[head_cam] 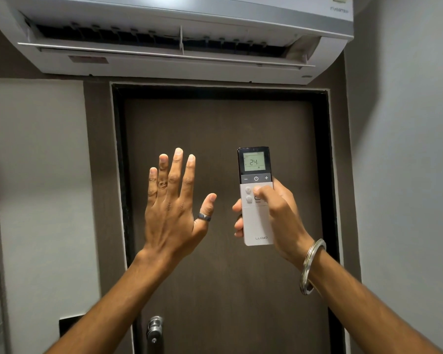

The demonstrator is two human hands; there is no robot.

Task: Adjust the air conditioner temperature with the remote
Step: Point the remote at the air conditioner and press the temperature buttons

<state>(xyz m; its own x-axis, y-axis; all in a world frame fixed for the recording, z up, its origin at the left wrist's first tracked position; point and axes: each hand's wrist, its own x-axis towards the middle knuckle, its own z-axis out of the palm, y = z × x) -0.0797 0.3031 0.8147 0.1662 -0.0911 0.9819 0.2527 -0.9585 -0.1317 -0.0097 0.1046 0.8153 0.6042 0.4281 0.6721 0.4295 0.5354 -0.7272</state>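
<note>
Thumb ring (204,217) (dark), steel bangle (312,267)

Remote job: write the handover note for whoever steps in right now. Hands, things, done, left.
Right hand: wrapped around the remote, held upright, thumb on the light button panel below the dark minus/power/plus strip.
Left hand: open, fingers spread, holding nothing, raised beside the remote without touching it.
Remote's display reads 24. The air conditioner is mounted above the door, its louver open.
Done: remote picked up and raised in front of the unit.
Left: thumb is not on plus or minus; move it up to that strip and press to change the temperature. Whether any change was already made cannot be told.
</note>
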